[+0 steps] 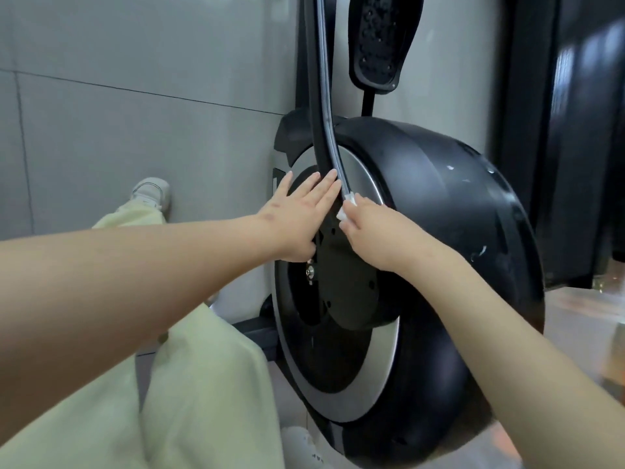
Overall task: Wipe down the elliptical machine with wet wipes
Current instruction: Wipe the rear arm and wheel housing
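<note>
The black elliptical machine (449, 211) fills the middle and right of the head view, with a round flywheel housing and a silver ring (368, 363). A black crank arm (321, 96) runs from the top down to the wheel's hub. My left hand (299, 211) lies flat with straight fingers against the wheel face, just left of the arm's lower end. My right hand (372, 228) pinches a small white wet wipe (346, 206) and presses it on the arm's lower edge. A black foot pedal (382, 42) hangs above the housing.
Grey floor tiles (118, 130) lie to the left. My legs in pale green trousers (203, 394) and a white shoe (152, 192) are at lower left. A dark cabinet or door (575, 130) stands right of the machine. The machine's base bar (257, 333) runs by my knee.
</note>
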